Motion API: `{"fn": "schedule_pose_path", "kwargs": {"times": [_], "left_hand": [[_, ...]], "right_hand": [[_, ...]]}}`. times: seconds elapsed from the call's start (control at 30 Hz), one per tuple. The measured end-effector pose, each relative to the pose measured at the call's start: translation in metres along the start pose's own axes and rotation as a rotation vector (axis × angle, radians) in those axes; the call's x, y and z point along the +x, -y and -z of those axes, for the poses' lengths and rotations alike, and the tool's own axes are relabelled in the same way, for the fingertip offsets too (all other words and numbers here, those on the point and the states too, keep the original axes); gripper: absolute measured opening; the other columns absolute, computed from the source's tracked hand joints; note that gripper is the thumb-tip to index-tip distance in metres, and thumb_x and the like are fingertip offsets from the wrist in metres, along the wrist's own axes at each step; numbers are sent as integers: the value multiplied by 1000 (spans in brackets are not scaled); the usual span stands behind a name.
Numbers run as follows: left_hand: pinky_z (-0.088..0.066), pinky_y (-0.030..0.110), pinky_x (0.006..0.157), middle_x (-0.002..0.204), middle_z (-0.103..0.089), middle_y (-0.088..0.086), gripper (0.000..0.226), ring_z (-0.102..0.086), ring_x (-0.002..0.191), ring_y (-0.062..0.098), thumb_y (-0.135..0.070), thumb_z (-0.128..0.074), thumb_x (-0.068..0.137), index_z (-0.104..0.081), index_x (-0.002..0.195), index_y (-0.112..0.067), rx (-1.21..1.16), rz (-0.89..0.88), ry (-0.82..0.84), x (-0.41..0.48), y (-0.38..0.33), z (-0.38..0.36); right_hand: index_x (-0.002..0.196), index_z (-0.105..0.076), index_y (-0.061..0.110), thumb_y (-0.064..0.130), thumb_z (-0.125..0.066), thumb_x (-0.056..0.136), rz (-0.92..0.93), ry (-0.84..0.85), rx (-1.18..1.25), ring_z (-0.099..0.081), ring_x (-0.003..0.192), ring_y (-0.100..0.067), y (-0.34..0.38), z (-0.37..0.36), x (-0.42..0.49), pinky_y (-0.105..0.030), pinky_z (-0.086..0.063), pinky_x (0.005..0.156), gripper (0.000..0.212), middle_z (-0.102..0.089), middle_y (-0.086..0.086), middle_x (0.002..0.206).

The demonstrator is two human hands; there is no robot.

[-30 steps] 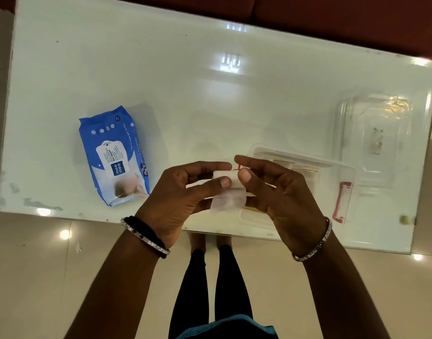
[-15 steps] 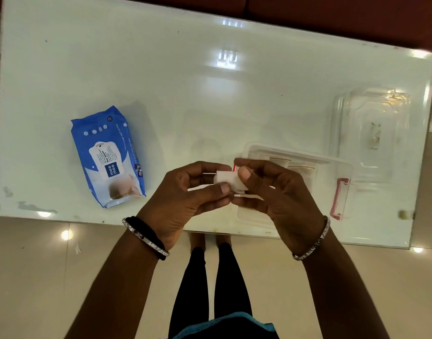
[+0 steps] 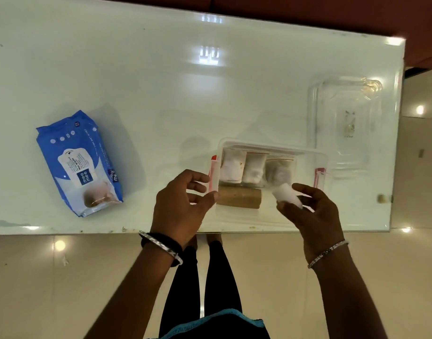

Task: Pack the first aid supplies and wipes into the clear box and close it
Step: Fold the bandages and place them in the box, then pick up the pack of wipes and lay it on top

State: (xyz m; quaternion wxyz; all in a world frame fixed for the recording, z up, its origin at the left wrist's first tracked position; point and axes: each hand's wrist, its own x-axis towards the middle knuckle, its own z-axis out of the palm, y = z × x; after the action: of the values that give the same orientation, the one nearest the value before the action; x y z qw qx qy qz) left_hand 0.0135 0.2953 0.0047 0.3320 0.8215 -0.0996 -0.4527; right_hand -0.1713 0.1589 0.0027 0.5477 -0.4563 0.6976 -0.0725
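White glass table [image 3: 161,94]: "mee mee" wipes pack [image 3: 79,162]; left hand [image 3: 183,206] open, empty; right hand [image 3: 312,211] pinching white packet [image 3: 287,195].

The blue wipes pack [image 3: 81,165] reads "mee mee" and "Wet Wipes" on its white label.

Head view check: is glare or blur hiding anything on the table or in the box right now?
Head view: ceiling-light glare streaks the glossy table but covers no item; the clear lid is faint against it; the white pack in the right hand is motion-blurred; the wipes packet reads sharp; wide-angle lens bows the table edges.
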Motion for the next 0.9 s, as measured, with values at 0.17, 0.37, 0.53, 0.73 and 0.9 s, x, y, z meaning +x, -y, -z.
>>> {"fn": "schedule_pose_path", "kwargs": {"times": [0.17, 0.37, 0.53, 0.73, 0.9], "left_hand": [[-45, 15, 58, 92, -67, -8, 33, -64, 69, 1, -36, -76, 78, -60, 105, -23, 200, -75, -106, 4, 10, -18], [-62, 40, 63, 76, -67, -11, 24, -70, 58, 8, -32, -76, 80, -63, 95, -20, 83, -39, -64, 9, 17, -23], [-63, 34, 59, 79, -66, -10, 25, -71, 57, 9, -29, -77, 79, -64, 95, -15, 22, -4, -18, 15, 20, -20], [-62, 31, 58, 79, -68, -2, 26, -72, 61, 16, -27, -78, 78, -65, 93, -11, -50, 33, 8, 16, 25, -19], [-63, 36, 62, 78, -71, 4, 24, -74, 61, 18, -35, -72, 83, -67, 90, -12, -199, 82, 43, 16, 33, -8]], "right_hand": [[109, -71, 16, 11, -76, 79, 157, -140, -503, -65, 87, -24, -19, 8, 22, -27, -44, 76, 31, -72, -9, 102], [103, -63, 14, 31, -74, 80, 131, -116, -826, -66, 93, -30, -24, -25, 30, -26, -39, 71, 30, -71, -7, 100], [107, -64, 12, 39, -74, 81, 1, -105, -944, -66, 100, -35, -25, -41, 43, -33, -48, 76, 39, -67, -13, 107], [106, -69, 10, 40, -79, 78, -44, -45, -1005, -67, 102, -35, -20, -40, 51, -36, -53, 83, 43, -70, -15, 107], [108, -70, 14, 37, -70, 86, 58, -219, -1027, -63, 107, -38, -7, -38, 29, -37, -48, 82, 31, -69, -13, 112]]}}
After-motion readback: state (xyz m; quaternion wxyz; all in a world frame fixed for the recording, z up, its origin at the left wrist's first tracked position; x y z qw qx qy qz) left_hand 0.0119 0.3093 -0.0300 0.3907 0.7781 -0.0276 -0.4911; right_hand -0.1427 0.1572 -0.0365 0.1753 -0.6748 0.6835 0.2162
